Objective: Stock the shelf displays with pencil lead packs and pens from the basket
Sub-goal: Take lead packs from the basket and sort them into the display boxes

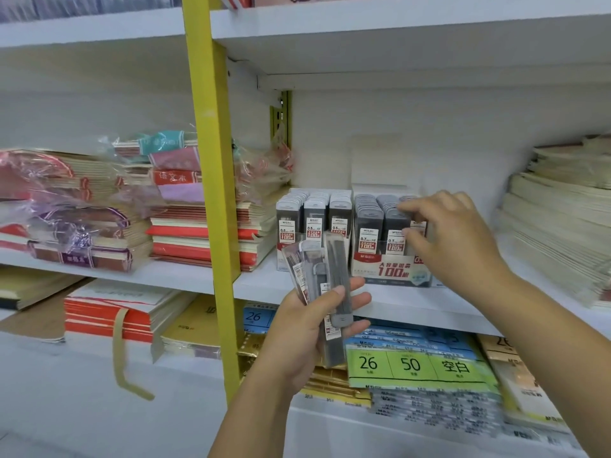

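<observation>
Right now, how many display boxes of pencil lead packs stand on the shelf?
2. The 0.5 box stands left on the middle shelf; the 0.7 box stands right beside it, its right end partly hidden by the right hand.

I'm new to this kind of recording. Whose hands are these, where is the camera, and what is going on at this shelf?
There is no machine here. A person works bare-handed, and the single picture comes from a wide-angle camera worn on their head, looking forward and down. The left hand holds a fan of lead packs. The right hand is at the 0.7 display box on the white shelf and seems to pinch its front pack between thumb and fingers. Beside it stands a 0.5 display box, also full of packs. Notebook stacks lie left of the yellow post. The basket and pens are not in view.
</observation>
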{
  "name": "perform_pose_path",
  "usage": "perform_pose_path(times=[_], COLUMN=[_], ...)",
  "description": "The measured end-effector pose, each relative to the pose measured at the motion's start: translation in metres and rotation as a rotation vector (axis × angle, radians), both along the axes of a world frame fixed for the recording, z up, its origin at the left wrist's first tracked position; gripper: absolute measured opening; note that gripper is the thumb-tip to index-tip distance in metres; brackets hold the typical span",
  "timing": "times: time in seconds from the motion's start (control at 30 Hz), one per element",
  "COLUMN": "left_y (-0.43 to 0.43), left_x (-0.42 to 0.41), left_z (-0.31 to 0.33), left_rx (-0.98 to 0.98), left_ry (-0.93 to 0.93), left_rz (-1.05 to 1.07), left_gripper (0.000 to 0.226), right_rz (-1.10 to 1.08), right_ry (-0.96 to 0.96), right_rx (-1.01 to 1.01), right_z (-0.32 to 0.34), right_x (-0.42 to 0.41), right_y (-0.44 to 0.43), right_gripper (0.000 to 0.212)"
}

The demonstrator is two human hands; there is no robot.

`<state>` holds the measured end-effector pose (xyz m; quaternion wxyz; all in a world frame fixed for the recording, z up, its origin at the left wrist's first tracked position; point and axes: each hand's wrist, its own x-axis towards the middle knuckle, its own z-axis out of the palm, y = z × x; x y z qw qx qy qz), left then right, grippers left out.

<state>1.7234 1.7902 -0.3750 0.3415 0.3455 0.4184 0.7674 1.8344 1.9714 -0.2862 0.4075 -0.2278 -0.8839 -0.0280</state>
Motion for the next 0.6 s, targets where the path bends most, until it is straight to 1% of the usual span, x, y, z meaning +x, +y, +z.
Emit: perform_pose_path(times=[0.07, 0.1, 0.13, 0.17, 0.2, 0.27, 0.3, 0.33, 0.5, 0.57, 0.6], left_y=[-0.003, -0.004, -0.005, -0.006, -0.008, -0.010, -0.012, -0.014, -0.026, -0.029, -0.031], left_x=[0.001, 0.002, 0.004, 0.006, 0.007, 0.011, 0.013, 0.015, 0.022, 0.023, 0.023], left_z=[0.000, 0.001, 0.002, 0.003, 0.004, 0.006, 0.007, 0.009, 0.011, 0.010, 0.009], left_rx=[0.007, 0.012, 0.016, 0.019, 0.019, 0.007, 0.001, -0.003, -0.079, -0.106, -0.108], left_ry=[0.000, 0.001, 0.001, 0.003, 0.004, 0.011, 0.013, 0.013, 0.047, 0.039, 0.022], left_rz=[-0.015, -0.022, -0.029, -0.036, -0.043, -0.067, -0.084, -0.094, -0.059, -0.059, -0.060], left_gripper=[0.043, 0.044, 0.043, 0.038, 0.032, 0.024, 0.024, 0.025, 0.054, 0.059, 0.058], right_rz=[-0.017, 0.003, 0.050, 0.138, 0.259, 0.512, 0.596, 0.639, 0.641, 0.647, 0.657], right_ry=[0.049, 0.075, 0.102, 0.130, 0.149, 0.175, 0.193, 0.222, 0.371, 0.382, 0.387], right_rx=[0.020, 0.017, -0.006, -0.076, -0.200, -0.539, -0.688, -0.778, -0.949, -0.991, -1.005], right_z=[-0.003, -0.005, -0.010, -0.017, -0.023, -0.034, -0.038, -0.040, -0.042, -0.044, -0.045], right_x=[0.001, 0.003, 0.004, 0.006, 0.007, 0.009, 0.010, 0.011, 0.022, 0.025, 0.026], right_y=[-0.010, -0.017, -0.026, -0.035, -0.046, -0.066, -0.073, -0.076, -0.077, -0.077, -0.077], right_gripper=[0.043, 0.045, 0.047, 0.046, 0.045, 0.043, 0.043, 0.044, 0.036, 0.035, 0.035])
